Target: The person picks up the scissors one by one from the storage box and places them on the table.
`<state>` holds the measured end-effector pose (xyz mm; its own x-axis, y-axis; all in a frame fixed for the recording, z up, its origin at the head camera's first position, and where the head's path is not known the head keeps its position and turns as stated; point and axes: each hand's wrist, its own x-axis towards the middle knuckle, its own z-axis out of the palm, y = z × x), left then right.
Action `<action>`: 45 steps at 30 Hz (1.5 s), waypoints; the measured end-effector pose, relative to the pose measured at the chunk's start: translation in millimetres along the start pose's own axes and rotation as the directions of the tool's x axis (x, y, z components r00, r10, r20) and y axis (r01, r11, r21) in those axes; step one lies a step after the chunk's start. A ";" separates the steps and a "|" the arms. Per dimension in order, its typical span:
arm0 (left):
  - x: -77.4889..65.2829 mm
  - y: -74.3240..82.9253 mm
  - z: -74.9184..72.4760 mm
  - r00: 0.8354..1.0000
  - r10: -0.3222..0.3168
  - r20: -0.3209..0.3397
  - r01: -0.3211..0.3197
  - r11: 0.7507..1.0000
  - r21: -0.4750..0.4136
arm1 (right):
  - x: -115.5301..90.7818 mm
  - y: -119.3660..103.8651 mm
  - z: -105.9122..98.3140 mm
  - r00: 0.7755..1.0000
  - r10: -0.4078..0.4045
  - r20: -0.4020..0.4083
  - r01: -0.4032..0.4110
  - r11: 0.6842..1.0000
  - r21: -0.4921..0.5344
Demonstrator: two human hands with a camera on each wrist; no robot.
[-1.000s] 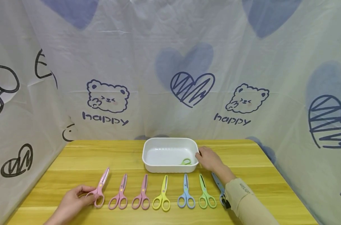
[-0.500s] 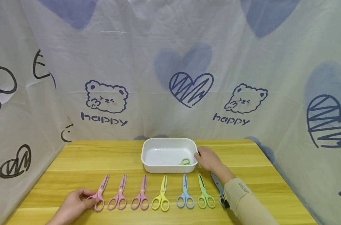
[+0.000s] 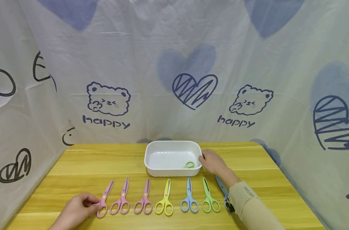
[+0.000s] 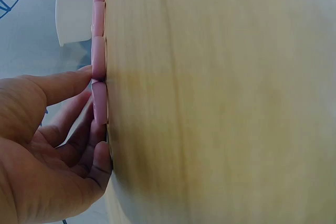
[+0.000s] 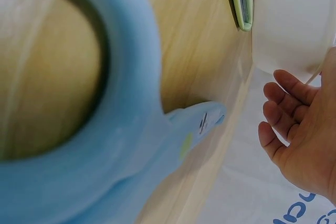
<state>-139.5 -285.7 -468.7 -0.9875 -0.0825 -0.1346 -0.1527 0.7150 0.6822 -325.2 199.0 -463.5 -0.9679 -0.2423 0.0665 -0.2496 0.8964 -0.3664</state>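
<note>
My left hand pinches the handle of the leftmost pink scissors, which lie on the table with their blades pointing away. In the left wrist view, fingers and thumb are on either side of that pink handle. Two more pink scissors lie just to the right. At the back, my right hand holds the right rim of a white plastic box. Inside the box a green scissors handle shows; its blades are hidden by the front wall.
Rightward in the row lie yellow scissors, blue scissors and green scissors. Another blue pair is partly covered by my right forearm. A printed cloth hangs behind the wooden table.
The leftmost pink scissors have been drawn nearer to me, then turned slightly, with my left hand on them. My right hand has stayed at the box.
</note>
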 end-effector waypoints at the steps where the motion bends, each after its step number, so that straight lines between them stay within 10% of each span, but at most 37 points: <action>1: -0.3 -0.1 0.6 1.000 0.001 -0.001 -0.001 1.000 -0.001 | -0.1 0.1 -0.2 1.000 0.001 0.000 -0.001 1.000 -0.001; 30: 4.4 3.5 -7.7 0.999 -0.014 0.042 0.015 1.000 -0.012 | 0.4 2.5 0.8 1.000 0.004 0.000 -0.004 1.000 0.005; 45: 21.1 64.7 -23.5 0.982 0.144 -0.121 -0.159 0.980 -0.119 | -0.5 -0.8 0.0 1.000 0.010 -0.003 -0.010 1.000 0.013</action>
<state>-171.1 -257.4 -410.5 -0.9967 -0.0615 0.0529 0.0022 0.6314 0.7755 -324.5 198.4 -463.2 -0.9704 -0.2323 0.0657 -0.2396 0.8937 -0.3793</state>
